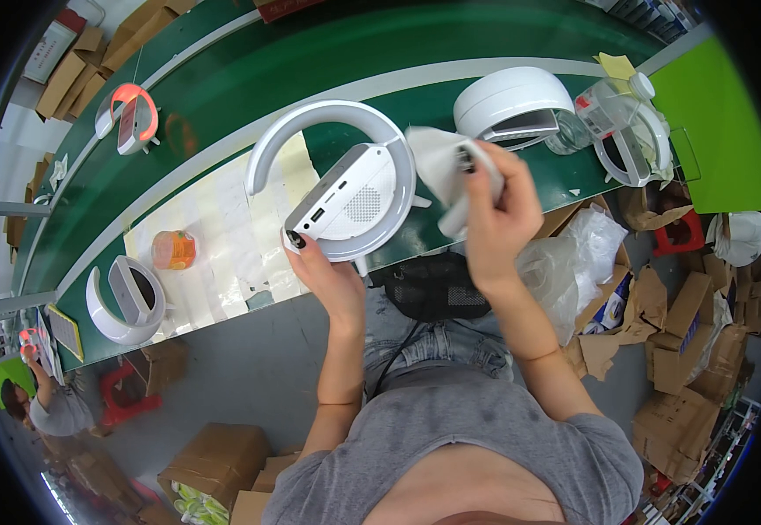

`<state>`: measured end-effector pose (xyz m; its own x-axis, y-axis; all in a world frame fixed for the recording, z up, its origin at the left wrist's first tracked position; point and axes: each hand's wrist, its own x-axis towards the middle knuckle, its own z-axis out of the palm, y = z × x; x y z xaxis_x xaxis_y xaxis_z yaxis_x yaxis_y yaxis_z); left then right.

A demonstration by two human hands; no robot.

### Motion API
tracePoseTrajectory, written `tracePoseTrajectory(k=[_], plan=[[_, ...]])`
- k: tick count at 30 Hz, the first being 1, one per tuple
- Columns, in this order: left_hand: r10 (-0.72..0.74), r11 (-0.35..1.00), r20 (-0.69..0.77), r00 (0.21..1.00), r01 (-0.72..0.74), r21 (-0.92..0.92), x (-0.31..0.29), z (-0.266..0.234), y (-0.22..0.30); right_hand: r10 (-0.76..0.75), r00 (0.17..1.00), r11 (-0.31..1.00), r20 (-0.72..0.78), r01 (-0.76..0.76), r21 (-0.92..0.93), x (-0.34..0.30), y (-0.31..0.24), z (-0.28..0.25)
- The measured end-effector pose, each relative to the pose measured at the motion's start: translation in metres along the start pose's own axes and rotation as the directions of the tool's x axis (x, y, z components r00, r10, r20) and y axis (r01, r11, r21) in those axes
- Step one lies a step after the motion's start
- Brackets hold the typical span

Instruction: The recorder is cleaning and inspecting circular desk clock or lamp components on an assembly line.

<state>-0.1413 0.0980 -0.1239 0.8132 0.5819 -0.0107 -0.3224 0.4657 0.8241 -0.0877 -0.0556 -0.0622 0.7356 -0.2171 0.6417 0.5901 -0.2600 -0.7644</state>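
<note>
Grey shirt (415, 416) foremost, left hand (331, 278) holds a white lamp (336, 214) at the green bench's front edge (411, 242) (right hand (504, 219) pinches cloth (440, 160)).

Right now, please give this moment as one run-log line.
left hand: holding white ring-shaped lamp | right hand: holding white cloth beside it | nearby: orange container, clear bottle

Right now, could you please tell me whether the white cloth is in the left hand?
No, the right hand holds the white cloth, while the left hand holds the white lamp.
</note>
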Motion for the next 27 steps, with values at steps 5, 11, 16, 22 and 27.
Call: tracePoseTrajectory(k=[5, 11, 16, 22, 27], plan=[[0.115, 0.986, 0.018, 0.993, -0.116, 0.122, -0.009, -0.001, -0.006, -0.467, 0.775, 0.855, 0.425, 0.519, -0.005, -0.029, -0.005, 0.047], [0.060, 0.997, -0.118, 0.991, -0.065, -0.040, 0.000, -0.010, 0.018, -0.347, 0.748, 0.938, 0.566, 0.265, 0.224, -0.015, 0.011, 0.019], [0.064, 0.997, -0.108, 0.992, -0.060, 0.043, 0.004, -0.026, 0.024, 0.164, 0.964, 0.985, 0.209, -0.149, -0.088, 0.002, -0.006, 0.012], [0.054, 0.997, -0.077, 0.996, -0.058, -0.052, -0.006, -0.018, 0.020, -0.494, 0.688, 0.833, 0.532, 0.550, 0.063, -0.028, 0.000, 0.063], [0.029, 0.993, -0.243, 0.970, -0.055, -0.104, 0.012, -0.038, 0.047, -0.404, 0.538, 0.881, 0.740, 0.011, 0.473, -0.041, -0.009, 0.070]])
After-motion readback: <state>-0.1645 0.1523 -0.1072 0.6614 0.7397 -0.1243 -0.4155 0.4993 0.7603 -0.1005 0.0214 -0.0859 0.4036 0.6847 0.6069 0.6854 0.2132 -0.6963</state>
